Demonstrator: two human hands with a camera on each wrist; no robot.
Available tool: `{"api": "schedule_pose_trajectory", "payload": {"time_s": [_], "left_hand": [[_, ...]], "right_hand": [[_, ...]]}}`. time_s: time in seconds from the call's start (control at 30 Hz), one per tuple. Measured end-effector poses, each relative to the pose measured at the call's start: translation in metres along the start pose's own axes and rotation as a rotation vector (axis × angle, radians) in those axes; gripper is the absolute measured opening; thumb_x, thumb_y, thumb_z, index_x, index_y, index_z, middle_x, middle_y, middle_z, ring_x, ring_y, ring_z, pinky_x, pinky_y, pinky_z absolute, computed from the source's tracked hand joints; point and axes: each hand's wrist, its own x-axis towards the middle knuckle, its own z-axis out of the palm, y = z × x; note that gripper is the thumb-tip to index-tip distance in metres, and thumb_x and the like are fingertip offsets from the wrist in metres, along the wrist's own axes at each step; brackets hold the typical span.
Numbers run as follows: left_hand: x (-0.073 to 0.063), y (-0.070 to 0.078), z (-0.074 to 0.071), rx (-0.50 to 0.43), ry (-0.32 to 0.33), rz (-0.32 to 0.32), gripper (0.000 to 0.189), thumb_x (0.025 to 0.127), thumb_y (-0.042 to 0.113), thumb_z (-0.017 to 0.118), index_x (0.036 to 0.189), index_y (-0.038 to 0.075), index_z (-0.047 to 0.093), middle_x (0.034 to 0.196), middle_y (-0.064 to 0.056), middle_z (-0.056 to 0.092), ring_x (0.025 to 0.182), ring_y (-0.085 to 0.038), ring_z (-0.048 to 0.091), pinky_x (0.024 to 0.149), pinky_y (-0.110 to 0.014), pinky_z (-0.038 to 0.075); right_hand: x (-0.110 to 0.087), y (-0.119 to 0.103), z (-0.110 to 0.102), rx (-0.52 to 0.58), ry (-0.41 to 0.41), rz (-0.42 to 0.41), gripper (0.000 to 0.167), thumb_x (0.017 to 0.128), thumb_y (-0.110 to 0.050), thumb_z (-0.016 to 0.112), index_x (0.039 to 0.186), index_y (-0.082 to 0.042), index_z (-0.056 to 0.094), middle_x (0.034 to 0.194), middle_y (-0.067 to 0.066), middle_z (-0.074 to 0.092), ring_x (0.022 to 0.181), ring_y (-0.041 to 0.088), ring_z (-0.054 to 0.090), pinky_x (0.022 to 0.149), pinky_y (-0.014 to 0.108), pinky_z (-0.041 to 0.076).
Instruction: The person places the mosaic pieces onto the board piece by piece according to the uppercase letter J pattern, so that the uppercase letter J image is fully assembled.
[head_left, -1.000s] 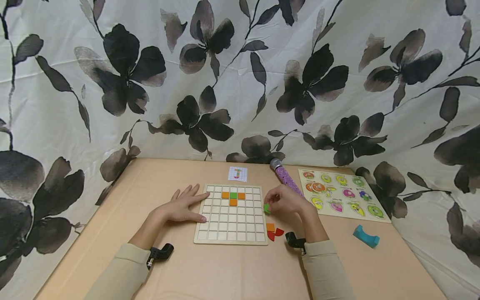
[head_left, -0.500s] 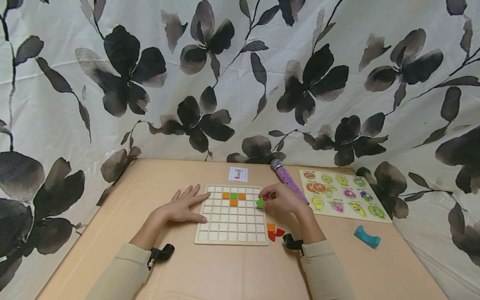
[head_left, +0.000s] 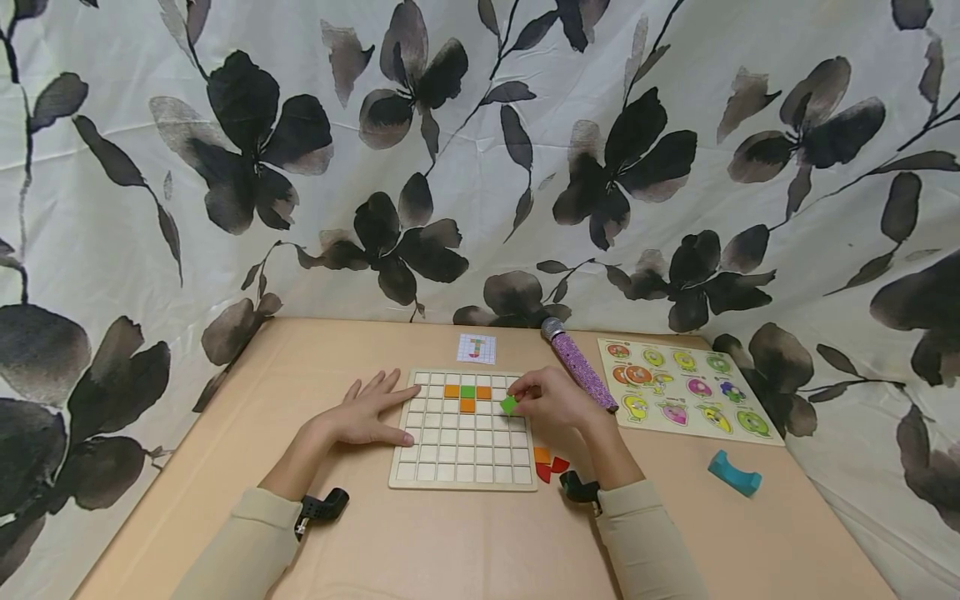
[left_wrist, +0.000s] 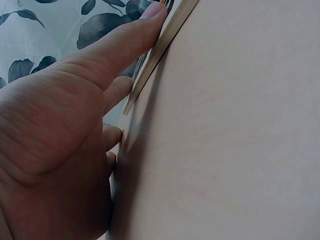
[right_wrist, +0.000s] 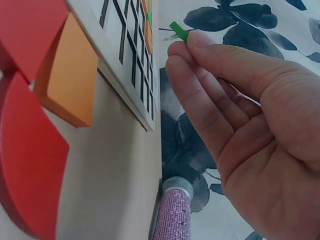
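Observation:
A white grid board (head_left: 462,458) lies on the table, with three orange square tiles and one green square tile (head_left: 468,392) set in its upper rows. My left hand (head_left: 367,415) rests spread at the board's left edge, thumb and index finger touching its frame. Between thumb and fingertips my right hand (head_left: 557,398) pinches a green tile (right_wrist: 179,31), held above the board's upper right part. Beside the board's lower right edge lie an orange tile (head_left: 542,455) and red curved pieces (right_wrist: 30,160).
Behind the board lies a small pattern card (head_left: 476,348). A glittery purple microphone (head_left: 577,364) and a sheet of fruit pictures (head_left: 686,387) are at the back right. A blue curved block (head_left: 733,473) lies farther right.
My right hand has moved left with the green tile, from beside the board's right edge to over its right columns. The left hand has stayed still.

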Motion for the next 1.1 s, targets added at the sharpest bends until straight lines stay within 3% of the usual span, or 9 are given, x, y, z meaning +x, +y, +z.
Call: {"api": "schedule_pose_trajectory", "payload": {"time_s": [0.23, 0.43, 0.73, 1.1], "left_hand": [[0.0, 0.0, 0.0, -0.008, -0.001, 0.004, 0.097, 0.082, 0.062, 0.079, 0.162, 0.025, 0.039, 0.174, -0.025, 0.007, 0.16, -0.05, -0.002, 0.122, -0.074, -0.007], [-0.001, -0.001, 0.0, -0.007, -0.006, 0.005, 0.097, 0.082, 0.064, 0.078, 0.163, 0.026, 0.038, 0.174, -0.024, 0.007, 0.16, -0.049, -0.003, 0.122, -0.073, -0.007], [0.0, -0.001, 0.001, -0.002, -0.007, 0.008, 0.097, 0.083, 0.065, 0.078, 0.163, 0.027, 0.038, 0.174, -0.024, 0.007, 0.16, -0.049, -0.001, 0.122, -0.073, -0.006], [-0.001, 0.0, -0.001, -0.008, -0.005, 0.002, 0.097, 0.082, 0.065, 0.078, 0.162, 0.027, 0.039, 0.174, -0.023, 0.007, 0.161, -0.048, -0.002, 0.123, -0.073, -0.007]], "right_hand": [[0.004, -0.004, 0.009, 0.032, 0.027, 0.014, 0.019, 0.087, -0.015, 0.085, 0.105, -0.018, 0.08, 0.094, -0.003, 0.074, 0.089, 0.017, 0.063, 0.083, 0.029, 0.055], [0.009, -0.008, 0.018, 0.089, 0.008, -0.023, 0.02, 0.088, -0.014, 0.084, 0.108, -0.014, 0.08, 0.097, 0.002, 0.074, 0.088, 0.018, 0.063, 0.081, 0.028, 0.055], [0.017, -0.016, 0.03, 0.064, 0.012, -0.124, 0.023, 0.088, -0.015, 0.084, 0.109, -0.009, 0.08, 0.09, -0.001, 0.071, 0.082, 0.016, 0.061, 0.072, 0.024, 0.055], [0.024, -0.024, 0.041, 0.02, 0.038, -0.128, 0.023, 0.083, -0.01, 0.088, 0.105, -0.007, 0.081, 0.086, -0.002, 0.072, 0.078, 0.013, 0.064, 0.069, 0.023, 0.056]]}}
